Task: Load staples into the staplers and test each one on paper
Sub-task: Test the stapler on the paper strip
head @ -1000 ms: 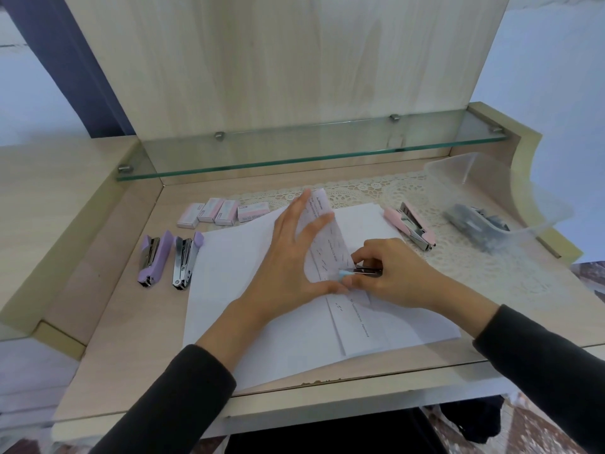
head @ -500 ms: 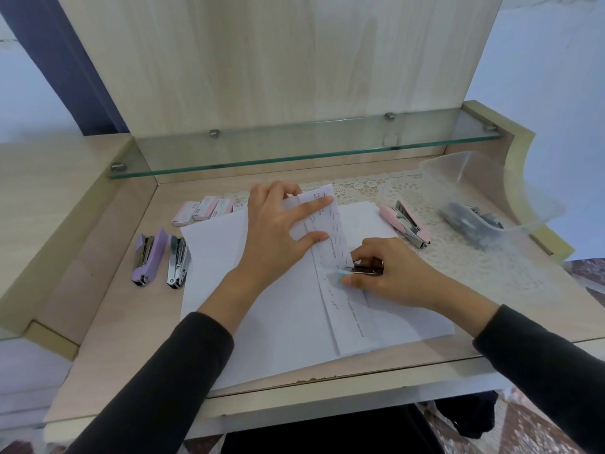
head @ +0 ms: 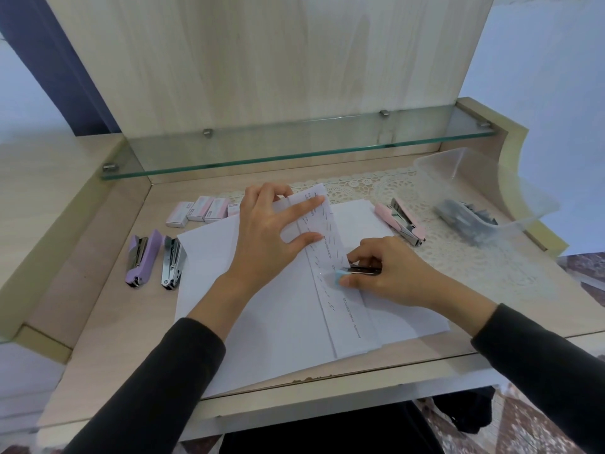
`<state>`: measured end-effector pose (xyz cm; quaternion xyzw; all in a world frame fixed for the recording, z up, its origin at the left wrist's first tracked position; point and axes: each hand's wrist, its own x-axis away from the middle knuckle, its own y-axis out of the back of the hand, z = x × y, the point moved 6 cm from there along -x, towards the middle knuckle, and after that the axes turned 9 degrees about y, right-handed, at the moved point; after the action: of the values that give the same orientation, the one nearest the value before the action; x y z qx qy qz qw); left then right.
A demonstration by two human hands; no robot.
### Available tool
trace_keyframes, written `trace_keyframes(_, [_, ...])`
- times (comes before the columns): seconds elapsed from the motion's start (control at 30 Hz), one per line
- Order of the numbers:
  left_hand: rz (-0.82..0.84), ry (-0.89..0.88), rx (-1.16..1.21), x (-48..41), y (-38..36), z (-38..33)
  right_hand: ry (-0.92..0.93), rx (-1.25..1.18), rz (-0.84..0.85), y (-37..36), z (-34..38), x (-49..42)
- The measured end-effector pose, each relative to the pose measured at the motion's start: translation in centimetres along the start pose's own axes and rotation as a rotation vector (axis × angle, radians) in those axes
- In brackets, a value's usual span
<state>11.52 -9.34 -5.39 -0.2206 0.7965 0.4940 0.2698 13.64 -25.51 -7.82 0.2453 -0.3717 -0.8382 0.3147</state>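
White paper sheets (head: 268, 332) lie on the desk, with a folded strip (head: 327, 257) bearing several staples on top. My left hand (head: 271, 244) presses flat on the strip's upper part, fingers spread. My right hand (head: 386, 273) grips a small light-blue stapler (head: 358, 271) clamped over the strip's right edge. A purple stapler (head: 141, 257) and a silver one (head: 172, 261) lie at the left. A pink stapler (head: 401, 221) lies at the right, its top raised. Several pink staple boxes (head: 199, 210) sit behind the paper.
A clear plastic container (head: 484, 194) holding dark metal items stands at the right on a lace mat (head: 458, 257). A glass shelf (head: 294, 149) runs along the back panel. The desk's front edge (head: 327, 398) is near my sleeves.
My left hand slid up the strip toward its far end and flattened it. My right hand with the blue stapler stayed at nearly the same spot on the strip's edge.
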Motion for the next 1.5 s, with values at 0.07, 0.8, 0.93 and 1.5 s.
trace_keyframes(0.07, [-0.003,-0.003,-0.002,0.0,0.0,0.0,0.006,0.011,-0.001,0.0,0.0,0.0])
trace_keyframes(0.8, [-0.091,-0.107,-0.020,0.0,0.4,0.0,-0.030,-0.019,0.031,-0.3,0.1,-0.4])
trace_keyframes(0.93, [-0.085,-0.086,-0.017,-0.3,0.5,0.1,-0.029,-0.054,0.047,0.1,-0.1,0.2])
trace_keyframes(1.5, [-0.057,-0.044,0.008,-0.3,0.7,-0.5,-0.026,0.010,0.039,-0.3,-0.4,0.3])
